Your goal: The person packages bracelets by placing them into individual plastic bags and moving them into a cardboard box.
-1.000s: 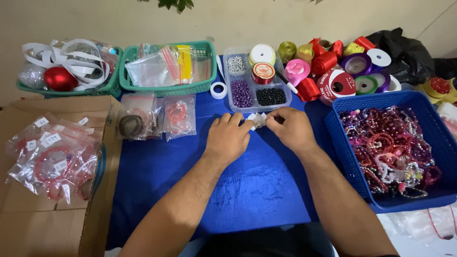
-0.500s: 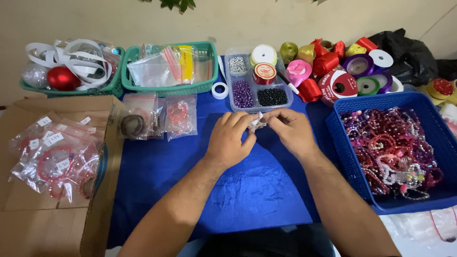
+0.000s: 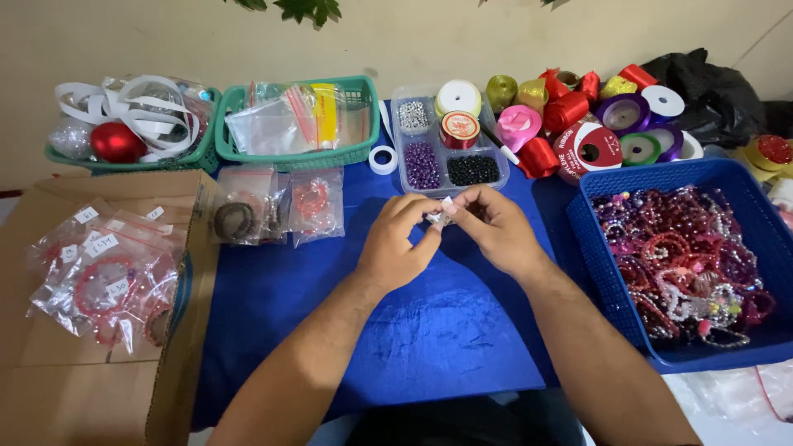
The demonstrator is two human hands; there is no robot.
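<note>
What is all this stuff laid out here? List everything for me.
Blue basket: one, right, full of beaded bracelets in pink, purple and red.
Ribbon spools: many, red, purple, pink, yellow, white, back right.
Bead tray: one, clear, compartments of silver, purple and black beads, back centre.
Green baskets: two, back left; one with clear zip bags, one with white ribbon and a red ball.
Bagged bracelets: several, clear bags on the blue cloth.
Cardboard box: one, brown, left, topped with labelled bracelet bags.
Black bag: one, back right.
Left hand and right hand: pinching a small clear item together.
</note>
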